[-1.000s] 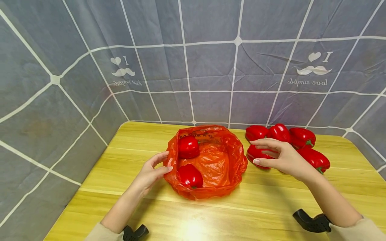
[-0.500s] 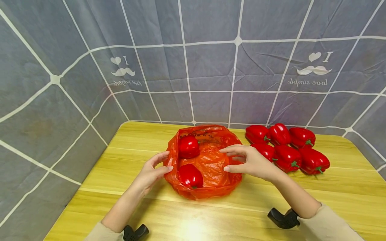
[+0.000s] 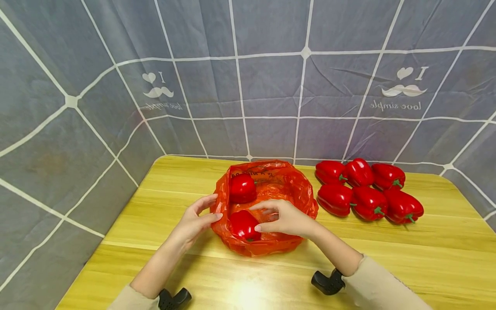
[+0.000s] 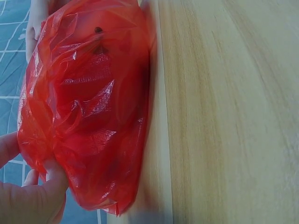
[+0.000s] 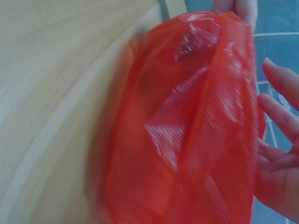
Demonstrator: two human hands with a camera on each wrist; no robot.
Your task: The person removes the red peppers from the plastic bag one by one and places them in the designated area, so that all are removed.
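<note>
An orange-red plastic bag (image 3: 271, 247) stands on the table with its mouth facing up. Two red bell peppers lie inside along its left side, a far pepper (image 3: 242, 189) and a near pepper (image 3: 242, 224). My left hand (image 3: 195, 221) holds the bag's left rim; the left wrist view has the thumb (image 4: 55, 175) pressed on the plastic. Over the bag's mouth, my right hand (image 3: 284, 219) has its fingers parted, the thumb tip right at the near pepper's edge. In the right wrist view, its fingers (image 5: 282, 114) are spread beside the bag's wall, nothing in them.
Several more red bell peppers (image 3: 370, 203) with green stems lie in two rows to the right of the bag. The wooden table (image 3: 186, 267) meets a grey cloth (image 3: 271, 90) with white lines at the back and left.
My right hand has moved left from above the loose peppers, across the bag's right rim, to the near pepper inside. My left hand has stayed at the left rim.
</note>
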